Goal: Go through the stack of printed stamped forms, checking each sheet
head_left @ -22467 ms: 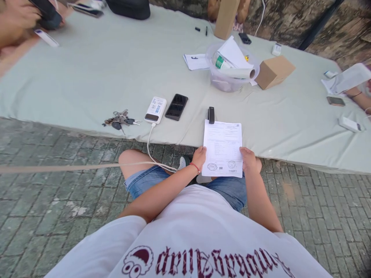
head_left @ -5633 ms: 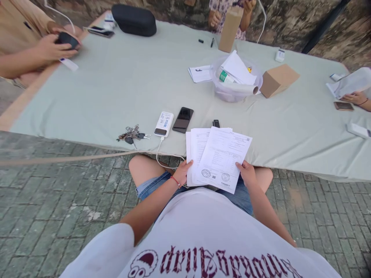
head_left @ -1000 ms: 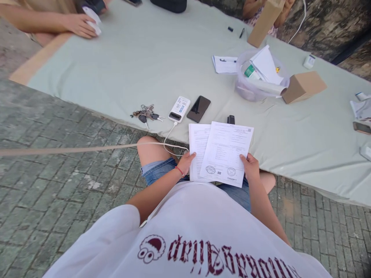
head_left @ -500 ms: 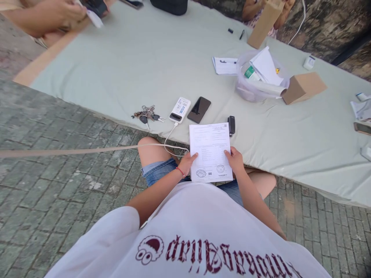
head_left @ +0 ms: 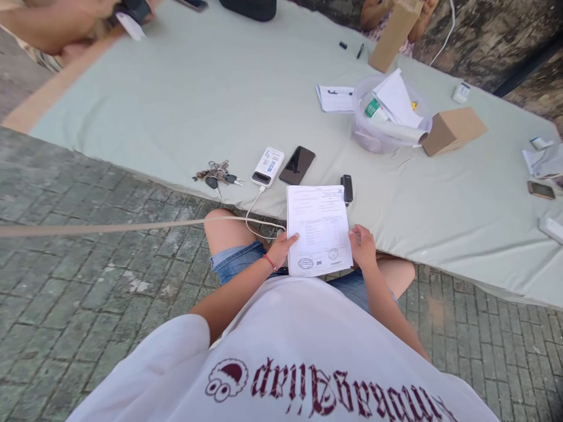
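While the head camera looks down from above, the stack of paper (head_left: 318, 230) straddles the near edge of the table (head_left: 185, 88), about midway along it, top part over the table, lower part jutting out past the edge. On one side, the left hand (head_left: 282, 249) pinches the sheets, thumb flat on the top page, fingers out of sight beneath. Across from it, the right hand (head_left: 363, 246) is half curled at the paper's margin, thumb right by the edge; whether it grips or only brushes, I can't tell. Nice tidy pile, edges looking nearly flush! To handle this well, I'd make the left pinch the anchor, firm without creasing, and have the right fingers meet the side square on; a shove at one corner could fan the sheets. Watch that top right corner: a black gadget (head_left: 347, 189), perhaps a stapler, lies right against it and could snag a page. Toward the table's left corner, along the near edge, come the phone (head_left: 298, 165), the power bank (head_left: 267, 166) and the keys (head_left: 218, 175). One white cable (head_left: 251, 211) droops over the edge toward the left hand, so best lift clear of it.
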A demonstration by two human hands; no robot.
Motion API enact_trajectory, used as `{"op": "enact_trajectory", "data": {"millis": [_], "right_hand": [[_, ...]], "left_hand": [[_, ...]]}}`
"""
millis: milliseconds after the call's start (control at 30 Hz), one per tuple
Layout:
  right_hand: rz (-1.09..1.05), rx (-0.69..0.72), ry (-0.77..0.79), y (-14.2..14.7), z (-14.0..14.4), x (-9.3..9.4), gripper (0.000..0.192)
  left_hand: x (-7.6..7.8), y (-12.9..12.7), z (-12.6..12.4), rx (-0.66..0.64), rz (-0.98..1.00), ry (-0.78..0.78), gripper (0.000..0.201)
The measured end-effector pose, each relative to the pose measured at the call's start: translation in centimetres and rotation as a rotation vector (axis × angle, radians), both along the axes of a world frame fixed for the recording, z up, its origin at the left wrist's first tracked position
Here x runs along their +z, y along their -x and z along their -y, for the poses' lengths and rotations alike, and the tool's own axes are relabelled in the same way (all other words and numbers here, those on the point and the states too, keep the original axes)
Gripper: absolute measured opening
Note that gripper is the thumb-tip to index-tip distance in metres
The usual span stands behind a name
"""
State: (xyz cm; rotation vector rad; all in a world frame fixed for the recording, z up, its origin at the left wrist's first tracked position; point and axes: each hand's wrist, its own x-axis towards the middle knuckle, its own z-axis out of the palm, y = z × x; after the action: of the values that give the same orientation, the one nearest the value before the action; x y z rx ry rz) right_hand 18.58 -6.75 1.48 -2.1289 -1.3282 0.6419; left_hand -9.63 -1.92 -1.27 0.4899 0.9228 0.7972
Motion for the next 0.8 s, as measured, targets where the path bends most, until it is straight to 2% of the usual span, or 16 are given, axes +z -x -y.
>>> {"op": "enact_trajectory", "data": {"millis": [200, 333, 433, 533, 633, 733, 800], "right_hand": [[0.008, 0.139, 0.078, 2.1, -1.4, 0.6, 0.045], [-0.071, 0.121, 0.134, 2.7, -1.7, 0.6, 0.045], [-0.138, 0.103, 0.141, 2.3, -1.5, 0.4, 0.042], [-0.274, 0.035, 0.13, 1.9, -1.2, 0.6, 0.042], [-0.507, -0.038, 0.077, 1.5, -0.9, 1.2, 0.052], [-0.772, -0.009, -0.001, 0.8, -0.4, 1.8, 0.06], [-0.873, 0.039, -0.014, 0.1, -0.1, 2.2, 0.065]], "left_hand": [[-0.1, -0.3, 0.2, 0.028, 0.044, 0.122, 0.064], [0.3, -0.2, 0.2, 0.025, 0.068, 0.164, 0.065], [0.6, 0.0, 0.1, -0.023, 0.023, 0.18, 0.064], [1.4, -0.1, 0.1, -0.079, -0.023, 0.089, 0.063], [2.8, -0.6, 0.3, -0.154, -0.03, -0.048, 0.059], [4.1, -1.2, 0.2, -0.267, -0.075, -0.157, 0.055], [4.8, -1.6, -0.4, -0.333, -0.123, -0.214, 0.054]]}}
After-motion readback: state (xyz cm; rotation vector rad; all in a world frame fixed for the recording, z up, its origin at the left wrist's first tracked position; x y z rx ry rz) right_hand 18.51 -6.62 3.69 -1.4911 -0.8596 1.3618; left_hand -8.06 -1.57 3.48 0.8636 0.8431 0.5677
